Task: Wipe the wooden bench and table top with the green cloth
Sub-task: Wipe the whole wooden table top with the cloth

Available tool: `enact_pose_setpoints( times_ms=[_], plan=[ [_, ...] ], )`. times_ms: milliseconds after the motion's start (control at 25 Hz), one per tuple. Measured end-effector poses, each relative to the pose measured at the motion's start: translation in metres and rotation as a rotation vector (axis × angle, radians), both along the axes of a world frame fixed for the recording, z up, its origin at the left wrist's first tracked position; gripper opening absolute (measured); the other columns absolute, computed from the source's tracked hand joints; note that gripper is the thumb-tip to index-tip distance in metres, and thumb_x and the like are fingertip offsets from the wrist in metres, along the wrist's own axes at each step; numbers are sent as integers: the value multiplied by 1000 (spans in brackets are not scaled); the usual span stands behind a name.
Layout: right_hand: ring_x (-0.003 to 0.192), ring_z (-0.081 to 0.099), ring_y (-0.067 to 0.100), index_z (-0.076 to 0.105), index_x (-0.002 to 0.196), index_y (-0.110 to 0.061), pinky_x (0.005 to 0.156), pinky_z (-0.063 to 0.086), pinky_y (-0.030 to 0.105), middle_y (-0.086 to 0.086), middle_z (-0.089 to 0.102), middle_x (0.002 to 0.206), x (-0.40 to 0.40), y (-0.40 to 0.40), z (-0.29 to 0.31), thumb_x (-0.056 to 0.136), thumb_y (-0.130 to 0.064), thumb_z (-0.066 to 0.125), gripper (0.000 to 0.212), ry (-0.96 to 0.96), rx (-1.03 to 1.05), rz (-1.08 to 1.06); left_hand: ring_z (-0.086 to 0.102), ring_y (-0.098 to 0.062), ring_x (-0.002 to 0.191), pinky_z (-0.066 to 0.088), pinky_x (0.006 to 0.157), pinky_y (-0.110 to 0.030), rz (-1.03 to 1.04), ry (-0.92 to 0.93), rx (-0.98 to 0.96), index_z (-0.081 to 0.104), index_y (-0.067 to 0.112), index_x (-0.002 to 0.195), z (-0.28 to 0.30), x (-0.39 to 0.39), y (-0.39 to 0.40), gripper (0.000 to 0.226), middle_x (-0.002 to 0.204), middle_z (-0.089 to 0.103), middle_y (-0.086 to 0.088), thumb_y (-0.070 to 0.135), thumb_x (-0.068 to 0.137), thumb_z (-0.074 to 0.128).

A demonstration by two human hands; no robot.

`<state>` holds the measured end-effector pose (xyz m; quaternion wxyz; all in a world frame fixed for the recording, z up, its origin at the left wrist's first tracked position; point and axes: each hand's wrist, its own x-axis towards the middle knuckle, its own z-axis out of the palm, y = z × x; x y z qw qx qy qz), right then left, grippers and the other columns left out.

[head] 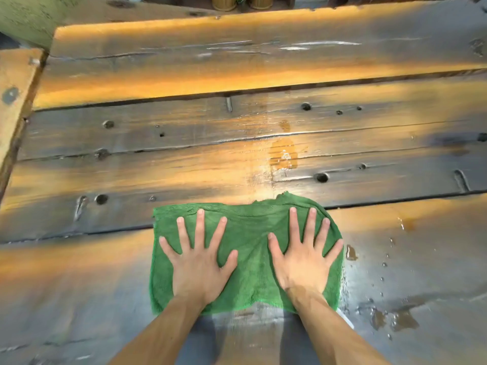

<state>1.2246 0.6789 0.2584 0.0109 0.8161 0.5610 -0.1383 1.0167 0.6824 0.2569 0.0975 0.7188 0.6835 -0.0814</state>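
A green cloth (249, 248) lies spread flat on the wide wooden table top (131, 159), near its front edge. My left hand (197, 262) presses palm-down on the cloth's left half, fingers spread. On the right half, my right hand (303, 256) presses the same way. Both hands lie flat and do not grasp the cloth. Wet patches and droplets (284, 154) shine on the planks beyond the cloth and to its right (390, 317).
The top is made of rough dark planks with knot holes and gaps. A second wooden surface (15, 83) adjoins at the left. Two woven baskets (224, 2) stand beyond the far edge. A green-painted surface (26, 19) fills the top left corner.
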Motion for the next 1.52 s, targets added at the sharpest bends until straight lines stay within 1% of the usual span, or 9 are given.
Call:
enact_pose_setpoints(
  times_ms=[80, 200, 280, 400, 520, 720, 880, 1200, 1520],
  plan=[
    [152, -21, 30, -18, 154, -43, 116, -10, 66, 0, -22, 165, 9, 51, -1, 90, -78, 6, 77, -4, 11, 30, 6, -47, 151, 10, 106, -81, 47, 10, 8, 15, 42, 157, -1, 13, 45, 75, 168, 7, -6, 76, 91, 17],
    [155, -4, 31, 1, 159, -42, 117, -2, 66, 1, -4, 168, 19, 115, -4, 91, -78, 13, 78, -19, 70, 43, 10, -47, 150, 11, 105, -79, 83, 41, 3, 16, 41, 157, -2, 27, 105, 78, 168, 9, -7, 79, 89, 15],
    [154, -7, 30, -1, 158, -42, 117, -4, 66, 0, -8, 168, 25, 152, -4, 91, -78, 12, 78, -22, 62, 78, 4, -45, 152, 8, 107, -78, 105, 57, 12, 5, 45, 157, -1, 31, 137, 79, 169, -1, -5, 81, 87, 6],
    [153, -18, 29, -13, 156, -44, 116, -10, 65, -1, -19, 166, 36, 224, -2, 91, -79, 7, 77, -5, 19, 118, -16, -40, 151, 1, 110, -76, 172, 74, 0, -24, 51, 149, -2, 40, 197, 78, 164, -27, 2, 85, 81, -7],
    [153, -19, 29, -13, 156, -44, 116, -10, 65, -1, -19, 166, 42, 282, -2, 91, -79, 8, 77, -4, 42, 126, -21, -38, 150, -1, 111, -75, 209, 88, 0, -32, 52, 144, 1, 47, 256, 79, 161, -34, 5, 84, 75, -11],
    [153, -15, 28, -9, 156, -46, 116, -11, 65, -2, -16, 167, 50, 373, -1, 90, -80, 10, 77, -24, 68, 146, -20, -35, 151, -8, 111, -75, 205, -5, 51, -13, 55, 151, -1, 47, 353, 79, 165, -23, 8, 86, 79, 2],
    [154, -12, 28, -4, 157, -47, 117, -11, 65, -3, -12, 168, 55, 462, -4, 90, -80, 11, 77, -31, 76, 197, -16, -35, 152, -6, 111, -75, 194, -22, 93, -8, 55, 152, -4, 47, 427, 78, 167, -16, 8, 87, 83, 11],
    [155, -7, 29, 1, 157, -48, 117, -8, 66, -3, -7, 169, 68, 616, -6, 86, -83, 9, 79, -73, 104, 249, -19, -36, 151, -11, 110, -75, 208, -59, 83, 1, 56, 153, -1, 46, 586, 81, 168, -12, 7, 90, 81, 17],
    [155, 0, 30, 11, 156, -49, 117, -5, 67, -3, 4, 169, 83, 751, -8, 83, -86, 15, 82, -86, 103, 251, -5, -35, 154, -10, 111, -74, 206, -75, 135, 15, 54, 153, -8, 51, 729, 80, 169, 2, 5, 88, 81, 19]
  ],
)
